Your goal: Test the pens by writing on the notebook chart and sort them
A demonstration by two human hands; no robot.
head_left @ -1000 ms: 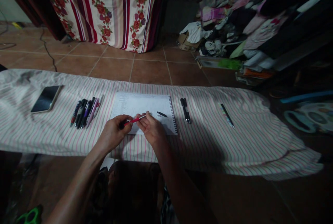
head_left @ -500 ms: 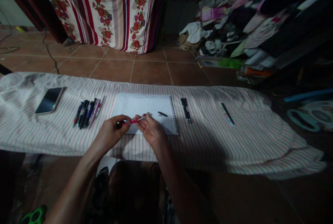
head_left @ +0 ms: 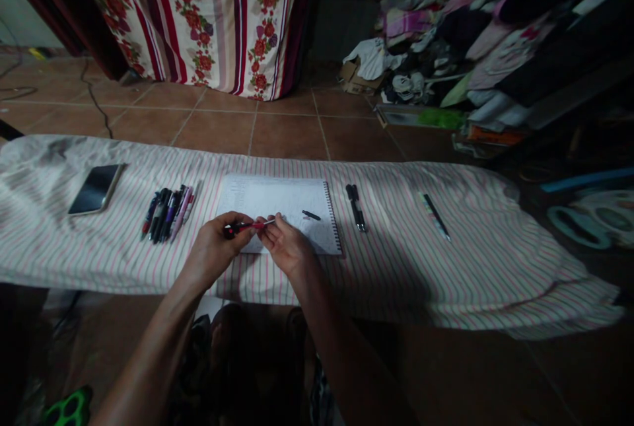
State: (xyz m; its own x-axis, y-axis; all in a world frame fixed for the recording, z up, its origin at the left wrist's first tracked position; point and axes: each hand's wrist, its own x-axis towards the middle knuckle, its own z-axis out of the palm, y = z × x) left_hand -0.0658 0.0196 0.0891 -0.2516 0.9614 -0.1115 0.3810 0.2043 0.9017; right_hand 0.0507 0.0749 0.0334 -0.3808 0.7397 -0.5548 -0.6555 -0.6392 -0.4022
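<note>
Over the notebook (head_left: 277, 191), my two hands meet at a red and black pen (head_left: 260, 224). The fingers of my left hand (head_left: 212, 241) pinch its barrel, and its dark end shows by the palm. My right hand (head_left: 290, 248), palm up, closes thumb and fingertips on the thin whitish front part, which looks like a refill. A small black pen part (head_left: 311, 215) lies on the page just beyond my right hand, with a tiny dark piece beside it. Fingers hide part of the pen.
A striped cloth (head_left: 396, 267) covers the long surface. To the left are a phone (head_left: 96, 189) and a bunch of several pens (head_left: 166, 214). Two black pens (head_left: 355, 208) lie right of the notebook, and another pen (head_left: 436, 216) farther right.
My left hand has shifted slightly right, closer to my right hand. Less of the red part and whitish rod shows between them, and more of the dark end shows.
</note>
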